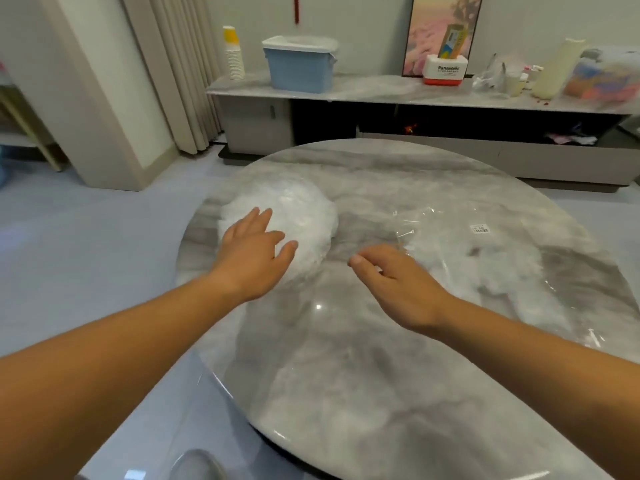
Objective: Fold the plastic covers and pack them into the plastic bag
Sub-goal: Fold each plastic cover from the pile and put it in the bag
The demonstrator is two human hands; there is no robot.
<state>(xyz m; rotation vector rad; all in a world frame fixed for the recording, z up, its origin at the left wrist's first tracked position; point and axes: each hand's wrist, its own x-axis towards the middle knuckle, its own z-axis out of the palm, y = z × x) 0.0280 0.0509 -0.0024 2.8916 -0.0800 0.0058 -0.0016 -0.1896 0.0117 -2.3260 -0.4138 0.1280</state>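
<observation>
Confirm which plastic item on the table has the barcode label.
The clear, flat plastic bag on the right of the table, past the right hand. The white crumpled pile of plastic covers by the left hand shows none.

A round grey marble table [346, 375] fills the centre. At twelve o'clock a long low cabinet [381, 89] (marble-topped, cluttered) stands against a pale wall [363, 26]. Beige curtains [169, 64] hang at ten o'clock; glossy pale floor [86, 237] spreads at nine.
</observation>
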